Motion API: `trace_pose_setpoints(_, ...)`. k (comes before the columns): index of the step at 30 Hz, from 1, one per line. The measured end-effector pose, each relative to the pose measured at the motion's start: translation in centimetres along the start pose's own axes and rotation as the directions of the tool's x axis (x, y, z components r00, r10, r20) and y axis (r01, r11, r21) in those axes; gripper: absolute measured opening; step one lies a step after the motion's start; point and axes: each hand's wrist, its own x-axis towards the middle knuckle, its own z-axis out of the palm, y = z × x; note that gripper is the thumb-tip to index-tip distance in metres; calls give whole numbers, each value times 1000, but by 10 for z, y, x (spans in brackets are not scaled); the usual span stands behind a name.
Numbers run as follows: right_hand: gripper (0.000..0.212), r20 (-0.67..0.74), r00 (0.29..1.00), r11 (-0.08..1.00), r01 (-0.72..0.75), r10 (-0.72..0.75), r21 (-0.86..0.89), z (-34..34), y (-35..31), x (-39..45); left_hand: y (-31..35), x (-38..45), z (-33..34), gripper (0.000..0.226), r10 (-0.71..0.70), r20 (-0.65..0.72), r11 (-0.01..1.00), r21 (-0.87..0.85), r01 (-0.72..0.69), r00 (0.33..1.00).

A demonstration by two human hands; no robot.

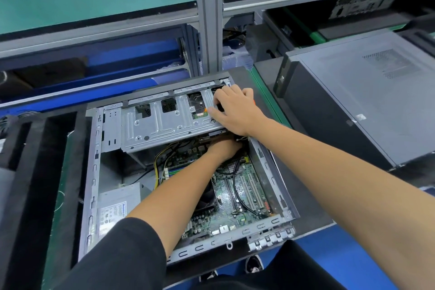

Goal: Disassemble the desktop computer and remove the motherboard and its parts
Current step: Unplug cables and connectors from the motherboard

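Observation:
An open desktop case (92, 172) lies flat on the bench. Its green motherboard (237, 195) shows at the bottom right, with a black fan (208, 198) partly under my left forearm. A silver drive cage (160, 122) spans the far end of the case. My right hand (235, 108) rests on the cage's right end, fingers curled into an opening there and thumb flat on the metal; a bit of orange shows behind it. My left hand (223, 147) reaches under the cage's near edge, and its fingers are hidden.
A grey power supply (117, 205) sits in the case's near left corner, with yellow and black cables (156, 162) running from it. A closed computer tower (367, 96) lies at the right. Black foam trays (35, 172) are on the left. An aluminium post (208, 19) stands behind.

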Motion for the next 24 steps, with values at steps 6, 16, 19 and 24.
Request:
trace_pose_setpoints(6, 29, 12, 1000, 1000, -12, 12, -1, -1, -1, 0, -4, -5, -2, 45, 71, -8, 997, 41, -71, 997)
trace_pose_setpoints(16, 29, 21, 1000, 1000, 2, -1, -6, -1, -1, 0, -4, -6, -2, 45, 134, -15, 985, 113, -132, 991)
trace_pose_setpoints(19, 29, 31, 1000, 1000, 8, -8, -9, -2, -2, 0, 0, -7, -6, 46, 128, -1, 984, 123, -127, 992)
trace_pose_setpoints(24, 29, 23, 1000, 1000, 3, -3, -6, -1, 0, 0, 0, -9, -9, 49, 147, 20, 976, 159, -148, 989)
